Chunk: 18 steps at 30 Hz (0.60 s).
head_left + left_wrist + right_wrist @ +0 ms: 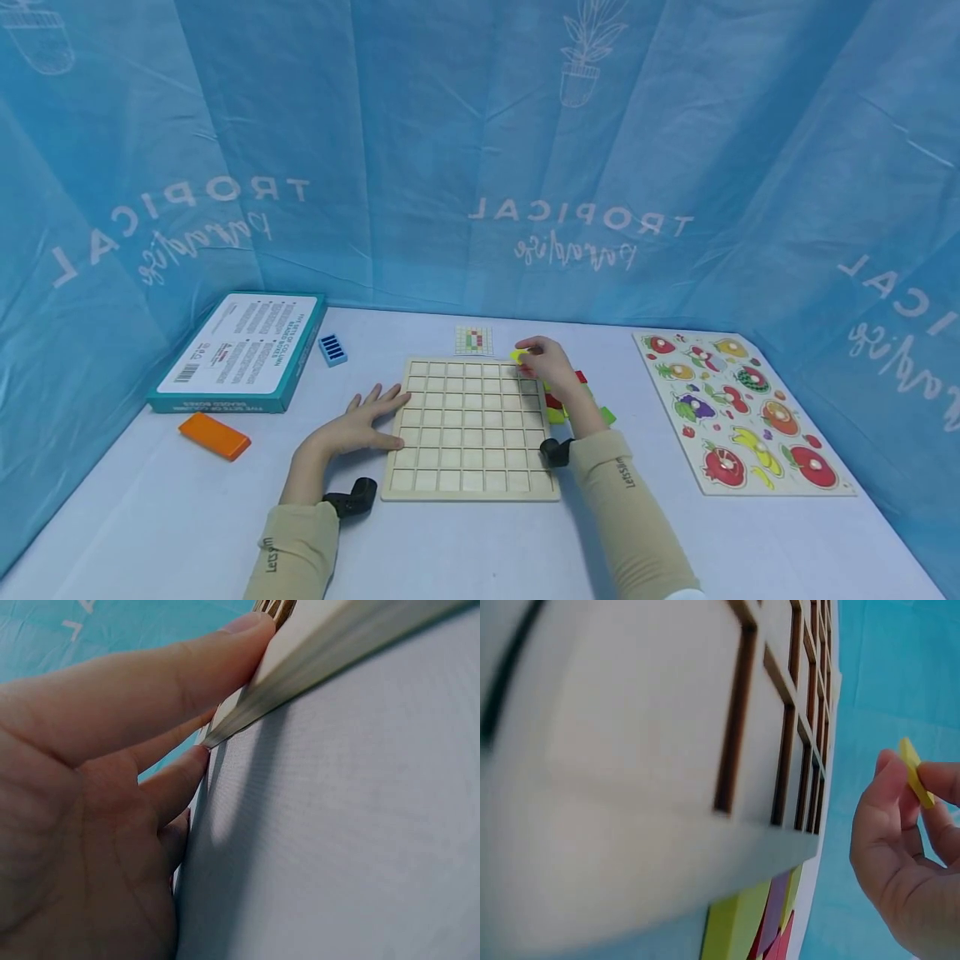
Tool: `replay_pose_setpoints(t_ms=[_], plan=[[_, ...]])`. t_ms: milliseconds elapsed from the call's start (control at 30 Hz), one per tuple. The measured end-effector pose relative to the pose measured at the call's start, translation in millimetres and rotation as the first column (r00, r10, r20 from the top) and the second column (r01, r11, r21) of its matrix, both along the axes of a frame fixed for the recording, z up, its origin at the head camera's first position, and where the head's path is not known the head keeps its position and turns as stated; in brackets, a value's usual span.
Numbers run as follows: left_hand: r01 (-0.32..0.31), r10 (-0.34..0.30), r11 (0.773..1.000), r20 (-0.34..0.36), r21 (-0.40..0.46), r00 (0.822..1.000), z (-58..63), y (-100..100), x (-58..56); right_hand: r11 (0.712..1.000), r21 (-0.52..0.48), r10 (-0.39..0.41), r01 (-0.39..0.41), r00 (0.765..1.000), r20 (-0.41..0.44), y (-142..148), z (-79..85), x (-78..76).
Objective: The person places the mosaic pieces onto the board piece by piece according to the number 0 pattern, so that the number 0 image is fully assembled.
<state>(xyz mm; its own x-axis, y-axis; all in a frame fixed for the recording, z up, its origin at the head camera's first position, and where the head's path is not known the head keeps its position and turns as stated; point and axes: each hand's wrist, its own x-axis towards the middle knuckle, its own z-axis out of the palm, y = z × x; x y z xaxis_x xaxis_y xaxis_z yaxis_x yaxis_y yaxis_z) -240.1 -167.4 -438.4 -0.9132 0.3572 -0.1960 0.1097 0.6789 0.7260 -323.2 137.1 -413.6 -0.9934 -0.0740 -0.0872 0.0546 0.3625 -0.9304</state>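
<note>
A pale wooden grid board (450,412) with square recesses lies flat on the table. My left hand (360,427) rests at its left edge, fingers spread; in the left wrist view the thumb (180,686) lies along the board's rim. Over the far right corner, my right hand (549,363) pinches a small yellow tile (913,772) between thumb and fingers. Beside the board's right edge, partly hidden under the right forearm, lie several loose red, green and yellow tiles (555,415). A small printed pattern card (474,340) lies just beyond the board.
On the left are a teal-edged box (240,350), a small blue piece with dark slots (332,350) and an orange case (214,436). A fruit puzzle board (738,412) lies on the right. Blue printed cloth (480,150) hangs behind the table.
</note>
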Motion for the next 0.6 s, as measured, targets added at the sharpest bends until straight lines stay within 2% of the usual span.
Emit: replay_pose_setpoints(t_ms=[400, 600], plan=[[-0.010, 0.010, 1.000, 0.004, 0.009, 1.000, -3.2, -1, -2.2, 1.000, 0.014, 0.013, -0.013, 1.000, 0.027, -17, 3.5, 2.1], [-0.012, 0.012, 1.000, 0.005, 0.006, 1.000, -2.8, -1, -1.8, 0.999, -0.023, 0.024, -0.023, 0.999, 0.032, -25, 3.0, 2.4]])
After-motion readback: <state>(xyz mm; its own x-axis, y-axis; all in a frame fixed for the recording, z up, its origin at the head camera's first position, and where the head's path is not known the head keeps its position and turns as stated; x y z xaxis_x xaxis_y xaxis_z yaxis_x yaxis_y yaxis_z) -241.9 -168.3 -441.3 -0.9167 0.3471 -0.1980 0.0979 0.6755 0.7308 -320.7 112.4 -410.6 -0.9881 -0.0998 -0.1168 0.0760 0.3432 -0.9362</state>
